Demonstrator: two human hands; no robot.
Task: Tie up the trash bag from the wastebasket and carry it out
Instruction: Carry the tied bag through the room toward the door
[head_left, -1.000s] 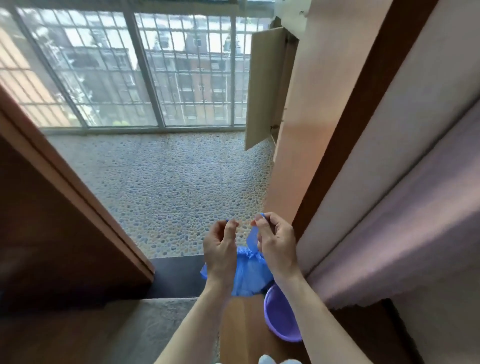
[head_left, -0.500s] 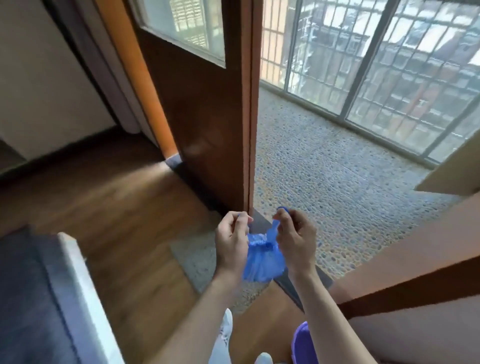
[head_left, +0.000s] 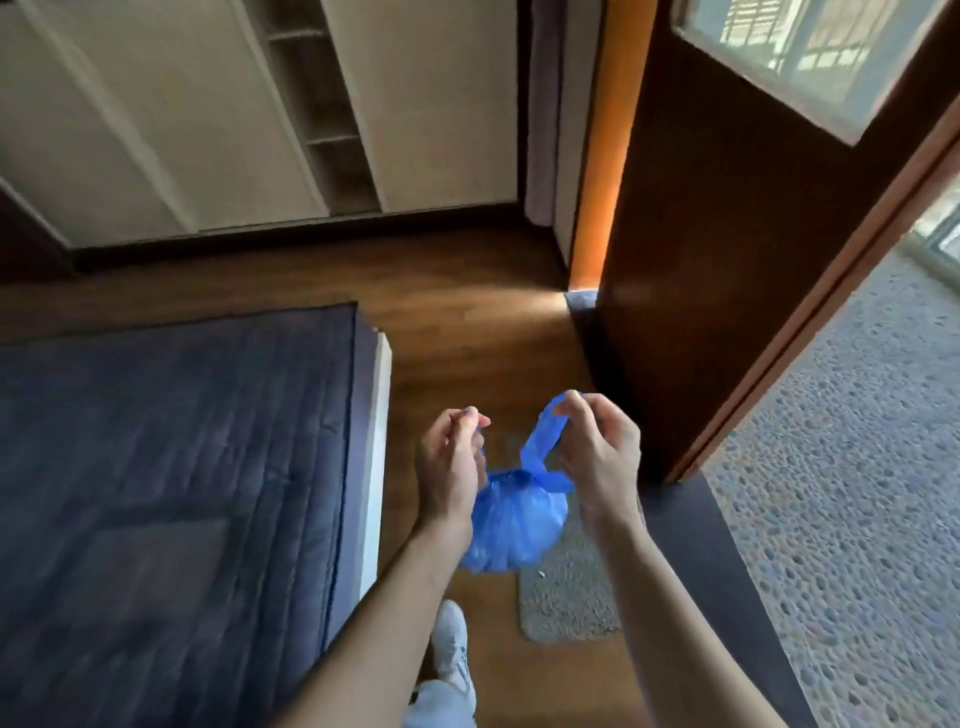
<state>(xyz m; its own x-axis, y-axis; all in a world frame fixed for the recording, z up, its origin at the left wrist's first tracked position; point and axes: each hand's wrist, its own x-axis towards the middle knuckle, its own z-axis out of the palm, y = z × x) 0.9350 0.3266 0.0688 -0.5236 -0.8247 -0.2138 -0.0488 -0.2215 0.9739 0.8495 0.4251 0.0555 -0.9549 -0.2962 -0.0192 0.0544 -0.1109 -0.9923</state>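
While the small, gathered blue plastic trash bag (head_left: 511, 525) hangs in the air between both hands, above the brown wooden floor (head_left: 467, 332) and a grey doormat (head_left: 569, 597), its knot looks only half made. The left hand (head_left: 449, 467) pinches one thin handle strip; the right hand (head_left: 597, 454) pinches the other, which loops up to the fingertips. If either pinch slips, the bag would likely drop and spill (the plastic looks slick and thin). Pulling too hard could tear a strip. A dark wooden door (head_left: 727, 260) stands close on the right.
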